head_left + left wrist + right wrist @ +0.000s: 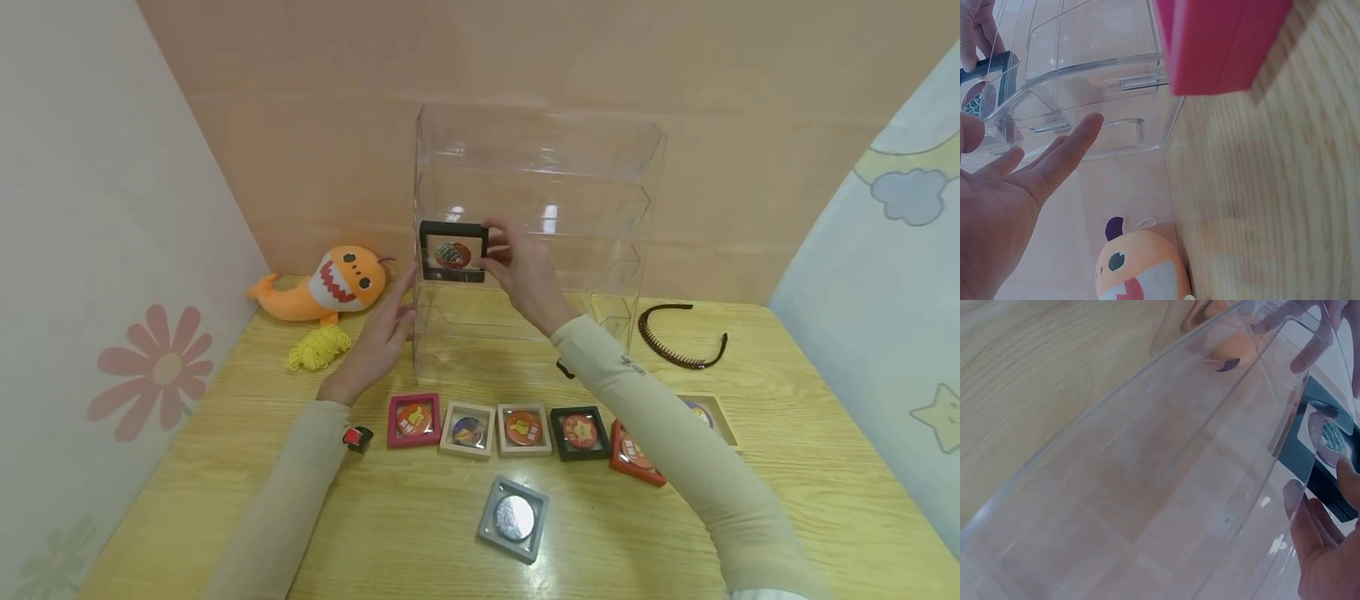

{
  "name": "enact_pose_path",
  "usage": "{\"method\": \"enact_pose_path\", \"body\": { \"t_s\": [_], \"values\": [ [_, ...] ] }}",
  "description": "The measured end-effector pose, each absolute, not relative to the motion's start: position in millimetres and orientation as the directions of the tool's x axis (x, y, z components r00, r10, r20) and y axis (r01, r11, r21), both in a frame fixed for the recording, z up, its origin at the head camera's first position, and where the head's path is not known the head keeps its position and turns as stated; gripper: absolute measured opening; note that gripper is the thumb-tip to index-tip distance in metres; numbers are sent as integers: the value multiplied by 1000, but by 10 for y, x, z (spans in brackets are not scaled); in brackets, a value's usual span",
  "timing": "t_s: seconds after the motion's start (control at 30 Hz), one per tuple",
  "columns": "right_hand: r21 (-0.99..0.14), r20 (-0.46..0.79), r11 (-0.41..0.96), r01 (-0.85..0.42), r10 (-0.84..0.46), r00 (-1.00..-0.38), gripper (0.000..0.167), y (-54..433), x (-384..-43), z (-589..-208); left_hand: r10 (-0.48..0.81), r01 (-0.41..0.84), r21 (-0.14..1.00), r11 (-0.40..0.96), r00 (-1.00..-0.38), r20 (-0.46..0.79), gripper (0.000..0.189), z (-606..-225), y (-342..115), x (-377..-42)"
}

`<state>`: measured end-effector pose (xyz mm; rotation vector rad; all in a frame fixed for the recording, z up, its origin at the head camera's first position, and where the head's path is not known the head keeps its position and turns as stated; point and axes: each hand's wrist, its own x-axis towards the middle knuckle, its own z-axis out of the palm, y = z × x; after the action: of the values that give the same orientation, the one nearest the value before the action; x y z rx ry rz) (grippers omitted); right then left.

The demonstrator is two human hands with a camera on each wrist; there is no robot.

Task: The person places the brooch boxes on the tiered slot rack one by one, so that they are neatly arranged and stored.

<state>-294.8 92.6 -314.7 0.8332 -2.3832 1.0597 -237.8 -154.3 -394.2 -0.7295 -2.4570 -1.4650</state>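
1. Head view: the right hand (528, 275) pinches the black frame (453, 250) by its right edge, at mid-height on the left part of the clear rack (600, 250).
2. The left hand (375, 342), fingers extended and holding nothing, is at the rack's left side; contact is unclear.
3. Left of the rack lie an orange plush (300, 298) and yellow yarn (318, 347); right of it, a headband (670, 354).
4. In front of the rack: a row of small frames (524, 429), then a gray frame (514, 518).

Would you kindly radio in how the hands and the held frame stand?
Right hand pinching black frame, upright, at left side of rack. Left hand alongside rack, holding nothing. Nothing obvious in the way.
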Motion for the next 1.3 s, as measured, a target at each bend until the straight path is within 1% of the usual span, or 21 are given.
{"method": "enact_pose_path", "body": {
  "t_s": [0.13,0.27,0.4,0.57,0.67,0.73,1.0,1.17,1.3],
  "values": [
    [-525,576,548,-651,-334,-746,54,1002,-2896,-3071,312,493,781,383,-865,393,64,-3945,-1541,-2381],
    [-518,611,537,-666,-312,-727,52,1154,-2798,-2977,312,494,779,387,-865,393,66,-3942,-1531,-2379],
    [-458,668,533,-711,-321,-671,49,1369,-2675,-2919,315,499,773,392,-862,396,67,-3947,-1525,-2384],
    [-357,741,534,-766,-337,-581,45,1613,-2527,-2882,318,502,767,400,-861,398,68,-3937,-1553,-2391],
    [-327,758,537,-777,-342,-555,43,1737,-2440,-2879,318,520,751,407,-852,417,68,-3926,-1577,-2392],
    [-313,761,546,-777,-345,-549,43,1816,-2391,-2883,317,527,744,411,-848,425,67,-3921,-1593,-2389],
    [-288,767,607,-740,-316,-558,41,2091,-2224,-2953,315,513,759,402,-856,411,62,-3931,-1635,-2381],
    [-291,767,612,-735,-309,-562,41,2185,-2152,-2986,311,501,766,402,-862,400,63,-3949,-1648,-2384],
    [-314,755,614,-724,-301,-583,42,2248,-2084,-2991,312,502,768,398,-861,401,63,-3951,-1645,-2388]
  ]
}}
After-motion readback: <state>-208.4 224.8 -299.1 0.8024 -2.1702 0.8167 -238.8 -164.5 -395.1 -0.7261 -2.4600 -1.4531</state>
